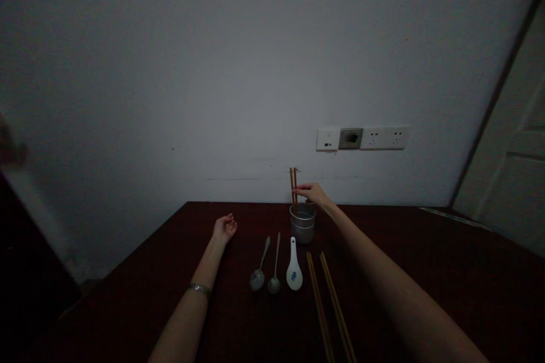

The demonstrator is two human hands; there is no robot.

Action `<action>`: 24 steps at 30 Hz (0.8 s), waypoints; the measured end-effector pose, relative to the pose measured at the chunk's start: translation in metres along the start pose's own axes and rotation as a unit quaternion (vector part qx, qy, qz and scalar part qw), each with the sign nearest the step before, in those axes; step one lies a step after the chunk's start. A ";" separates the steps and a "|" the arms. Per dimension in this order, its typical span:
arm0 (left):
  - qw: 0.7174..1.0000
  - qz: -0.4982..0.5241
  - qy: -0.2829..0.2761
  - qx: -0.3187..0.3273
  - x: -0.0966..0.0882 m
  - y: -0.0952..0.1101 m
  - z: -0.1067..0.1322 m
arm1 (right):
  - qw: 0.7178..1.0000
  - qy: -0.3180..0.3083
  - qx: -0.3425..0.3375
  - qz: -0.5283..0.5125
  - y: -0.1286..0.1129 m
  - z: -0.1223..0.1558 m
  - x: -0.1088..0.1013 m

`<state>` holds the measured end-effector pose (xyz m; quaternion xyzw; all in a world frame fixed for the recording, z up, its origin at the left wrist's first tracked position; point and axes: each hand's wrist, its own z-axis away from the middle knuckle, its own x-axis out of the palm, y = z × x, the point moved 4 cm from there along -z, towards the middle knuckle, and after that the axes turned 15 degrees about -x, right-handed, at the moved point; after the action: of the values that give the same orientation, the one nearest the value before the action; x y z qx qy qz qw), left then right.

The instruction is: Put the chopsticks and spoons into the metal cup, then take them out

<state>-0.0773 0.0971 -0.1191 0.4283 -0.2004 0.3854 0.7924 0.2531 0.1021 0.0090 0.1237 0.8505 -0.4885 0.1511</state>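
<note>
My right hand [311, 193] pinches a pair of wooden chopsticks [293, 184], held upright with their lower ends inside the rim of a metal cup [302, 229]. On the table to the left, my left hand [225, 227] rests with loosely curled fingers and holds nothing. Between my forearms lie a metal spoon with a wide bowl [257, 279], a slimmer long-handled metal spoon [274, 283] and a white ceramic spoon [294, 275] with a blue mark. Two more pairs of chopsticks lie to their right, a left pair [318, 300] and a right pair [336, 300].
The dark reddish table [149, 295] meets a pale wall [238, 79] at its back edge. Sockets and switch plates [385, 138] sit on the wall above the cup. At the far right is a light-coloured door [511, 181]. A flat strip [453, 218] lies along the table's back right edge.
</note>
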 end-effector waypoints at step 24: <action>1.000 -0.005 0.001 -0.002 0.000 0.000 -0.001 | 0.998 -0.017 -0.013 -0.061 -0.012 0.000 0.010</action>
<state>-0.0776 0.0981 -0.1197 0.4275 -0.1980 0.3820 0.7951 0.2394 0.0969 0.0143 0.0614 0.8600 -0.4877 0.1373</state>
